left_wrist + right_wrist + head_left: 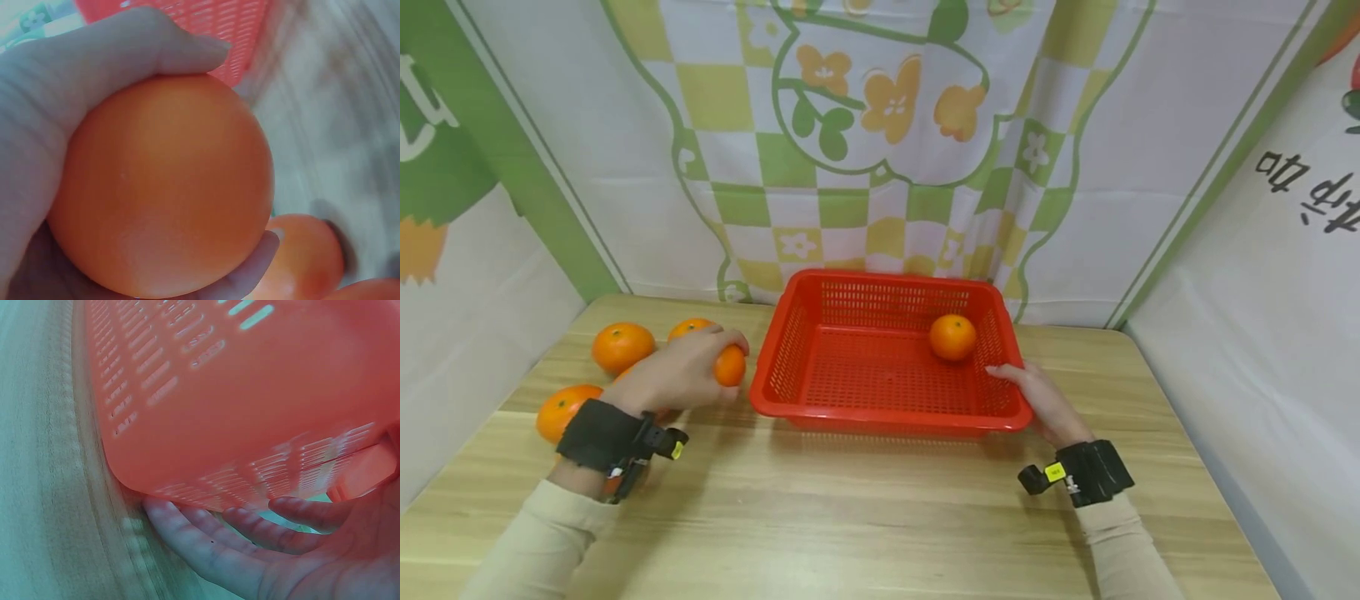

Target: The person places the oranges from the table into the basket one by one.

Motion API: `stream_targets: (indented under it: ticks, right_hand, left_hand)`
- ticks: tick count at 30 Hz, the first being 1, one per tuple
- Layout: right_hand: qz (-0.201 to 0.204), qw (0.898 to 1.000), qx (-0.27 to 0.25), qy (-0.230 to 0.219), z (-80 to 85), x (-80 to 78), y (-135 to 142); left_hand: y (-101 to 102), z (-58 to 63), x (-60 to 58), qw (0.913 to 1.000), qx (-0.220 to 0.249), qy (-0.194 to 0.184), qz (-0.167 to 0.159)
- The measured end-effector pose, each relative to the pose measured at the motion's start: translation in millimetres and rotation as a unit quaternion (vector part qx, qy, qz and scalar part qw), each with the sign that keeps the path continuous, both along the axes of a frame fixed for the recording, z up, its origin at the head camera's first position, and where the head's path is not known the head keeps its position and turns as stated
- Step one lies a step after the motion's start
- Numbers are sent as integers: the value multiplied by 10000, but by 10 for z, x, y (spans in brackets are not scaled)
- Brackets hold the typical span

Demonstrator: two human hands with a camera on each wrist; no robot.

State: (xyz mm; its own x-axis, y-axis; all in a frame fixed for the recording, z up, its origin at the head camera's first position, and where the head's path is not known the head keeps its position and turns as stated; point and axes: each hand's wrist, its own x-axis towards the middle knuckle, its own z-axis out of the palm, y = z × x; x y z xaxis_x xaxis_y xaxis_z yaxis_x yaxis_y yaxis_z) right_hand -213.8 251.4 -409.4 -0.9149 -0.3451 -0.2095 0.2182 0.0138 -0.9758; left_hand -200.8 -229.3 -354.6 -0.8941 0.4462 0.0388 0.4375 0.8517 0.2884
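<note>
My left hand (pixel 681 372) grips a mandarin orange (pixel 730 366) just left of a red plastic basket (pixel 887 413). In the left wrist view, the thumb lies over the top of this mandarin orange (pixel 162 187) and fingers reach beneath it. Another mandarin orange (pixel 952 337) sits inside the basket, toward the right. At the basket's right end, my right hand (pixel 1047 404) holds the rim, thumb over the edge. The right wrist view has its fingers (pixel 206 547) along the outside of the slotted wall (pixel 281 375), low near the tabletop.
Several loose mandarin oranges lie at the table's left, one at the back (pixel 623 347) and one nearer (pixel 565 412), some partly behind my left hand and wrist. A patterned curtain (pixel 880 200) hangs behind the basket. White panels flank the wooden table (pixel 850 517).
</note>
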Motion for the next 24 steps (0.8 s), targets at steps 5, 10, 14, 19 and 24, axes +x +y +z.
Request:
stream_targets:
  ticks: [5, 10, 14, 19, 24]
  right_hand:
    - [0, 10000, -15, -9, 8, 4, 7]
    - [12, 10000, 7, 34, 6, 1, 9]
    - [-12, 10000, -17, 29, 4, 2, -4]
    - [-2, 10000, -61, 51, 4, 5, -16]
    - [48, 9999, -71, 96, 2, 3, -11]
  left_hand:
    - [26, 112, 11, 10000, 49, -47, 51]
    - [54, 183, 48, 9999, 97, 112, -14]
    - [77, 228, 94, 9997, 119, 179, -78]
    - [127, 282, 110, 9994, 227, 245, -129]
    - [182, 353, 98, 9979, 371, 414, -338]
